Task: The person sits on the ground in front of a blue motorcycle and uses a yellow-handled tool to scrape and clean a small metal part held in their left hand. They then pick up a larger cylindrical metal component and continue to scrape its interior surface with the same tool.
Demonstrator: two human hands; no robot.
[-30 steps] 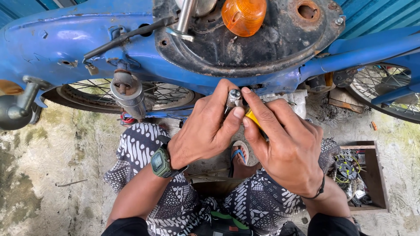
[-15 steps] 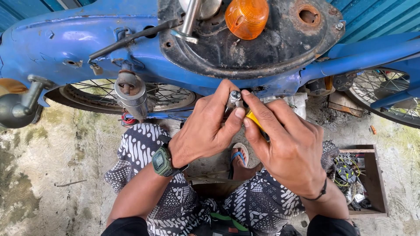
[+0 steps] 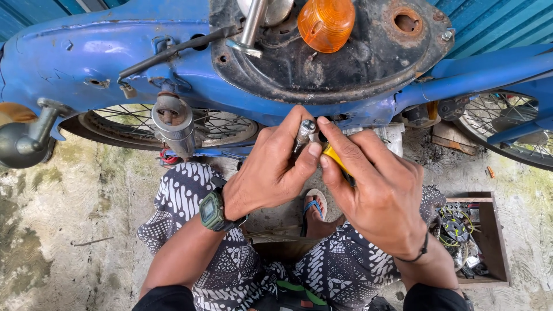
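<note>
Left hand (image 3: 271,173) pinches a small metal fitting (image 3: 304,131) at its fingertips; right hand (image 3: 380,193) grips a yellow-handled tool (image 3: 336,159) just beside it, below the blue motorcycle frame (image 3: 103,63).

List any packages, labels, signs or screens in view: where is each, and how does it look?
Wristwatch: on the left wrist, square dark green case with a small greyish screen.
Wooden box: on the ground at the right, brown, open, holding tangled wires and small parts.
No labels or signs can be made out.

screen: small dark wristwatch face (image 3: 208,211) | left wrist | green case | no packages, signs
</note>
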